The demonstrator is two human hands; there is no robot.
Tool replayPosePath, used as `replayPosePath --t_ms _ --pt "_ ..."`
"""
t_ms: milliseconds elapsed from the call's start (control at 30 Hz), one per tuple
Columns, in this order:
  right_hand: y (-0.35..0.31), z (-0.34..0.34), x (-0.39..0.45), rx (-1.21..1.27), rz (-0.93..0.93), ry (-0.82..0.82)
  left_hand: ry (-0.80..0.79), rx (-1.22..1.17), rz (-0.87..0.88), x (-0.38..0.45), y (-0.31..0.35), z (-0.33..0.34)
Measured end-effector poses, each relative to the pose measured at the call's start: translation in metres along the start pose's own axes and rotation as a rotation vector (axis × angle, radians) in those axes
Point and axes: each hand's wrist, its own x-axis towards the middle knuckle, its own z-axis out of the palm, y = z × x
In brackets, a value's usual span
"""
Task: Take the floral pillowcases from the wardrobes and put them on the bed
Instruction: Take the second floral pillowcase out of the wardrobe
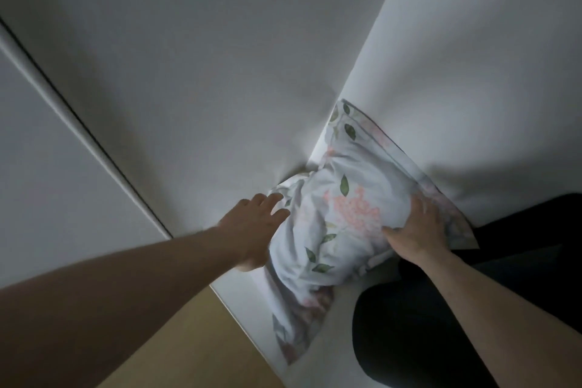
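Observation:
A floral pillowcase (343,217), white with pink blossoms and green leaves, lies bunched along the edge of the white bed (472,79), against a white panel. My right hand (415,230) is on its right side, fingers closed into the fabric. My left hand (255,227) reaches in from the left with fingers spread, its fingertips touching the crumpled left end. The pillowcase's lower corner hangs over the bed edge.
A large white panel (189,72) with a dark vertical seam (78,123) fills the left and top, right next to the bed. Tan wooden floor (176,350) shows at the bottom left. My leg in black trousers (441,324) rests on the bed at lower right.

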Motion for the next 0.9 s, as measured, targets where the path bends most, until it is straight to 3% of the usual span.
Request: replayPosePath --t_ms 200,533,700,800,900 --pt "0.026 0.014 0.079 -0.005 0.096 0.101 0.041 -0.016 -0.027 0.065 -0.013 0.034" --pt "0.036 0.054 0.143 0.095 0.203 -0.001 0.050 -0.042 -0.032 0.105 -0.026 0.060" --pt "0.022 0.081 0.133 -0.097 0.122 -0.026 0.067 -0.087 -0.058 0.105 -0.030 0.064" --pt "0.019 0.083 0.122 -0.106 0.080 0.059 0.048 -0.090 -0.060 0.094 -0.026 0.063" --pt "0.019 0.077 0.106 -0.066 -0.025 0.046 0.045 -0.102 -0.061 0.084 -0.022 0.057"
